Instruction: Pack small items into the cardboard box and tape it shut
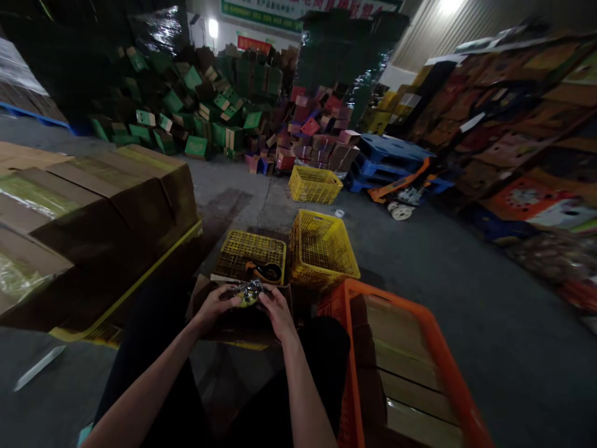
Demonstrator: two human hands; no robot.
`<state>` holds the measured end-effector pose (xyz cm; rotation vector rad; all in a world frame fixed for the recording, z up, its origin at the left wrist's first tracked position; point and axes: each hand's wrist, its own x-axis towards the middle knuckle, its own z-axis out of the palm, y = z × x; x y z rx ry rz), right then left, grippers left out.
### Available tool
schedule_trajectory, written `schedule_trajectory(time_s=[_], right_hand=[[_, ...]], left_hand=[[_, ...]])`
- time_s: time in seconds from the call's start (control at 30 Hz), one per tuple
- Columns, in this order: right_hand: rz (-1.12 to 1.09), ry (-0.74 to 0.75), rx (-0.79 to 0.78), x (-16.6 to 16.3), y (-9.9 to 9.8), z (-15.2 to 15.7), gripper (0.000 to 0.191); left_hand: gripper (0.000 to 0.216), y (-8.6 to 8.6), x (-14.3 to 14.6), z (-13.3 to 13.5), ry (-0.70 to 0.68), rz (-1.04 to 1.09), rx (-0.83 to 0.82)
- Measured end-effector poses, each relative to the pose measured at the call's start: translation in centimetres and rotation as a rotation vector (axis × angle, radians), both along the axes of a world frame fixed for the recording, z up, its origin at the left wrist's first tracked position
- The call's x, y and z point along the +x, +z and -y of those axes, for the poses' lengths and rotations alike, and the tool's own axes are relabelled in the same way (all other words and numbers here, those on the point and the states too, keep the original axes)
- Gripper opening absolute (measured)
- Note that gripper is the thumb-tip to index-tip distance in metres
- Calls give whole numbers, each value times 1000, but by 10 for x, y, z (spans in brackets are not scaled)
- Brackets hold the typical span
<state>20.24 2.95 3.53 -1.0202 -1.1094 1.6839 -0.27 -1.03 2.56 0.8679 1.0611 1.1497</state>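
Between my knees, my left hand (218, 306) and my right hand (276, 306) are closed on a small yellow-green plastic-wrapped bundle (247, 295), one hand at each side. Clear film and dark patches show on it; its exact kind cannot be made out. Below the bundle is an open cardboard box (275, 333), its inside dark. Just past the box, a tape dispenser (268, 271) with an orange handle lies on a yellow plastic crate (233, 249).
Stacked cardboard cartons (107, 211) stand at left. On the right is an orange crate (410, 302) holding closed cartons. Ahead are a yellow crate (352, 255), another yellow basket (314, 185), blue pallets (396, 152), an orange pallet jack (401, 186) and a heap of green boxes (196, 146).
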Motion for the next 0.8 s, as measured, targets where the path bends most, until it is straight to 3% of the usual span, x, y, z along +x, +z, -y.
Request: schedule_trajectory(time_s=[0.17, 0.4, 0.8], right_hand=[[71, 38, 23, -1, 0, 1, 36], [171, 1, 62, 0, -4, -2, 23], [94, -75, -38, 0, -8, 1, 38]], left_hand=[[62, 0, -1, 2, -38, 6, -11], [55, -10, -2, -2, 129, -126, -26], [49, -18, 1, -5, 250, -35, -49]])
